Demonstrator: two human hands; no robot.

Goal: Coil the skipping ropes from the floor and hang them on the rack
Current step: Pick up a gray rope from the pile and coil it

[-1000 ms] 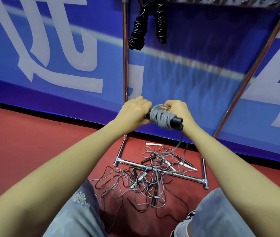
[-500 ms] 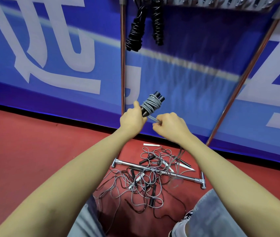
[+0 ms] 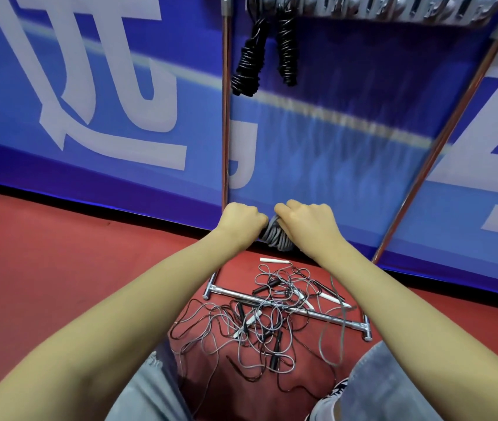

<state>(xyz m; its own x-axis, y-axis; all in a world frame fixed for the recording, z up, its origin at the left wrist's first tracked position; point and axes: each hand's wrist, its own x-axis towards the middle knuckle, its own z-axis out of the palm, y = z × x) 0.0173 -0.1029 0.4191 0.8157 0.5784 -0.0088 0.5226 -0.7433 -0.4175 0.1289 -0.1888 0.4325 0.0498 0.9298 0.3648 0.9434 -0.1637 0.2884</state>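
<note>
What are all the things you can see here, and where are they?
grey rope bundle: one, grey, held between both hands
hanging coiled ropes: two, black, on the rack's top bar
loose ropes: a tangle, count unclear, grey and black, on the floor
rack: one, silver metal, against the wall
floor: red
wall banner: blue with white shapes
left hand: grips the bundle
right hand: grips the bundle

Indoor sports hall, red rubbery sports floor (image 3: 59, 268), blue padded wall banner (image 3: 120, 101) with large white lettering behind a chrome rack (image 3: 225, 117), skipping ropes (image 3: 256, 323) tangled at the rack's foot
</note>
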